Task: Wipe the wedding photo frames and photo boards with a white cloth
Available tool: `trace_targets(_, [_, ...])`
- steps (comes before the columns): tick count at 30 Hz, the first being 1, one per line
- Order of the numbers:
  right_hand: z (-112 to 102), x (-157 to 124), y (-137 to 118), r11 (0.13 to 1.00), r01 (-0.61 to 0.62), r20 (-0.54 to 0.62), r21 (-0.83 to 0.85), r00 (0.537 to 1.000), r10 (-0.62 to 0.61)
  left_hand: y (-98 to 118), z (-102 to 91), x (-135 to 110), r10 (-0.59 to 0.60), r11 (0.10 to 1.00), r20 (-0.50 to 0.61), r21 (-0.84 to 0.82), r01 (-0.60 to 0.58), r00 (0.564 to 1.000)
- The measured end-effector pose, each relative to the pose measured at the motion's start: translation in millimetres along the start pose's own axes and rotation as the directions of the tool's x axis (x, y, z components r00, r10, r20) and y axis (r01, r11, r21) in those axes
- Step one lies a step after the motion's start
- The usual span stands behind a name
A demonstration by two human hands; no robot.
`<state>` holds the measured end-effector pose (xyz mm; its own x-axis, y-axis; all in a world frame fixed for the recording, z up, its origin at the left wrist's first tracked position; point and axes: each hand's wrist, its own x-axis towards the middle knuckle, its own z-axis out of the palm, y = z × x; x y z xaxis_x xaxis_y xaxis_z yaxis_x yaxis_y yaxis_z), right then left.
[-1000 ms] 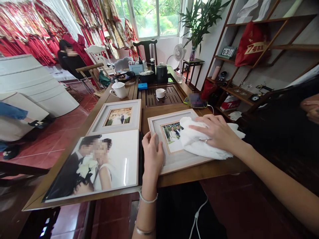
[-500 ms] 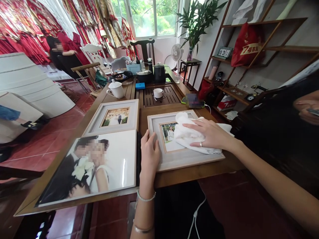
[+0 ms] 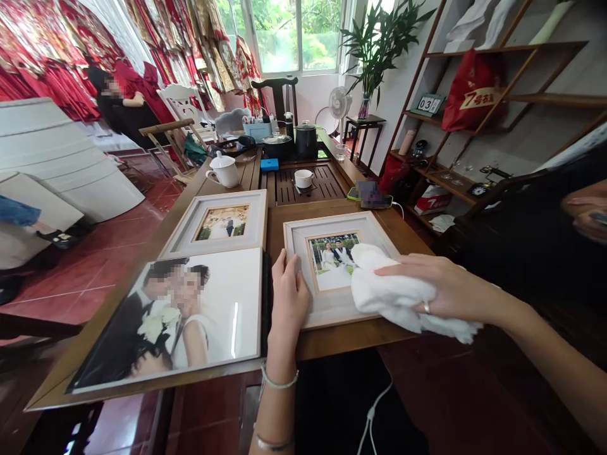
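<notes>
A grey-white picture frame [image 3: 303,230] with a wedding photo lies flat on the wooden table [image 3: 341,338] in front of me. My left hand [image 3: 287,301] rests flat on its near left corner, fingers stretched out. My right hand [image 3: 443,292] presses a folded white cloth [image 3: 386,291] onto the frame's near right corner, fingers laid over the cloth. The cloth hangs partly past the table's front edge.
A second framed photo [image 3: 218,221] and a large frameless print [image 3: 175,316] lie to the left. Farther back stand a white teapot [image 3: 225,170], a cup [image 3: 303,178], kettles [image 3: 306,139] and a phone [image 3: 372,194]. Shelves rise at right. A seated person [image 3: 118,101] is far left.
My right hand has slid the cloth from the frame's upper right across the photo down to its near right corner. The left hand has stayed on the frame.
</notes>
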<state>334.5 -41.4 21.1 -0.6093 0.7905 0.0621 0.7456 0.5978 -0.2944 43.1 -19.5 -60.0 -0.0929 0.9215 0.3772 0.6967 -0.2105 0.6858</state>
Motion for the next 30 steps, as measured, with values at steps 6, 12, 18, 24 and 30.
trace_targets(6, [-3, -25, -6, 0.999, -0.016, -0.049, -0.029, 0.999, 0.015, -2, -1.1, 0, 0.025, 1.0, 0.025, 0.005, -0.025, 0.999])
trace_targets(12, [7, 15, 28, 0.963, -0.154, -0.213, -0.219, 0.971, 0.107, -3, 0.5, -1, 0.047, 0.998, -0.021, -0.045, -0.048, 0.999])
trace_targets(18, [2, 81, 60, 0.943, -0.273, -0.323, -0.192, 0.925, 0.202, -5, 1.5, -2, 0.038, 0.999, 0.008, -0.022, -0.037, 0.999])
trace_targets(24, [3, 120, 59, 0.87, -0.315, -0.432, -0.38, 0.892, 0.134, -8, 2.8, -3, 0.04, 0.999, 0.013, -0.006, -0.04, 0.999])
trace_targets(30, [11, 132, 51, 0.823, -0.333, -0.382, -0.461, 0.911, 0.155, -7, 3.2, -3, 0.028, 0.999, -0.005, -0.026, -0.028, 1.0])
